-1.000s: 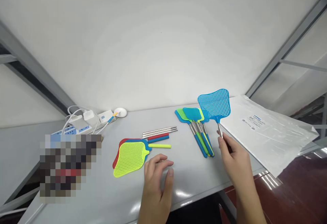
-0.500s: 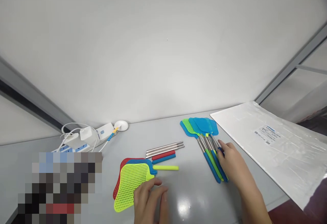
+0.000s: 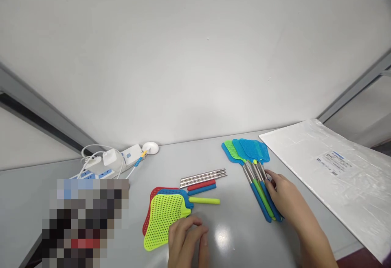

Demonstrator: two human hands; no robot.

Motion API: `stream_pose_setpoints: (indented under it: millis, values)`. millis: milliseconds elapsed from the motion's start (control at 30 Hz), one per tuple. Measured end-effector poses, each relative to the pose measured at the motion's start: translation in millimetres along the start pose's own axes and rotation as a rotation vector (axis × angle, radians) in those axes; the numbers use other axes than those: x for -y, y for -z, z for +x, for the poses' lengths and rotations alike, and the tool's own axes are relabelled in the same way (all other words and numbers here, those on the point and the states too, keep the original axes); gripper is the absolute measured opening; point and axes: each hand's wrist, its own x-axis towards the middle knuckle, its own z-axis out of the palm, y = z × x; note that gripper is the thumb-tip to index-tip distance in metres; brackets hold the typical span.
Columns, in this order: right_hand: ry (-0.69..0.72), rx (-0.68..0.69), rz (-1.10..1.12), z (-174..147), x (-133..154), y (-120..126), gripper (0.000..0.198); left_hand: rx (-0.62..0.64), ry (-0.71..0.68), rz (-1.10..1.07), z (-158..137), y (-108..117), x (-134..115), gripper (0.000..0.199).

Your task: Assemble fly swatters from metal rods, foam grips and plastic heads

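My right hand (image 3: 284, 196) rests at the right side of a bundle of assembled fly swatters, its fingers closed round the metal shaft and blue handle of the outermost one. Blue and green mesh heads (image 3: 247, 150) overlap at the bundle's far end; the blue and green handles (image 3: 261, 201) point toward me. My left hand (image 3: 187, 239) holds nothing, with loosely bent fingers apart, beside a yellow swatter head (image 3: 166, 219). Under that lie a blue head (image 3: 183, 194) and a red head (image 3: 147, 215). Loose metal rods (image 3: 203, 177) lie above red (image 3: 201, 185), blue (image 3: 201, 190) and yellow handles (image 3: 204, 200).
At the left a power strip (image 3: 105, 173) carries white plugs and cables beside a round white device (image 3: 150, 148). A pixelated patch hides what is at lower left. On the right lies a large white plastic-wrapped package (image 3: 305, 154). A wall (image 3: 195, 76) stands behind the grey table (image 3: 238, 235).
The camera view has turned slightly, so everything sits a little further right. Both hands keep nearly the same places beside the swatters.
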Motion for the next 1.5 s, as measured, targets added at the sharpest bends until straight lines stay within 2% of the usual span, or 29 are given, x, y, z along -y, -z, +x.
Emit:
stream_pose_setpoints:
  millis: [167,333,500,600,700,800,933,1033,1167,1333,1500]
  values:
    - [0.008,0.017,-0.046,2,-4,0,0.056,0.040,0.021,-0.017,0,2,-5,0.021]
    - [0.029,0.059,-0.038,4,-19,2,0.060,0.172,0.023,-0.011,-1,4,-9,0.023]
    - [0.118,-0.080,-0.102,4,-26,7,0.059,0.220,0.022,0.029,-4,0,-12,0.018]
    - [0.278,-0.079,-0.145,-1,2,8,0.054,0.236,-0.037,0.134,-5,-4,-13,0.014]
    - [0.475,-0.022,-0.229,-9,51,5,0.050,0.319,-0.058,0.304,-3,-6,-15,0.030]
    - [0.629,0.112,-0.299,-11,105,2,0.043,0.392,-0.020,0.434,0,-7,-17,0.041]
    - [0.772,0.168,-0.408,2,153,-4,0.032,0.436,-0.038,0.506,1,-7,-19,0.036]
    - [0.808,0.161,-0.425,16,166,-14,0.029,0.465,-0.108,0.459,1,-5,-23,0.027]
    - [0.840,0.173,-0.428,29,168,-26,0.024,0.476,-0.213,0.430,1,-1,-24,0.024]
    - [0.894,0.170,-0.406,35,169,-31,0.021,0.440,-0.206,0.548,0,-5,-18,0.022]
    - [0.937,0.122,-0.387,38,172,-31,0.021,0.441,-0.213,0.541,-6,-20,-14,0.009]
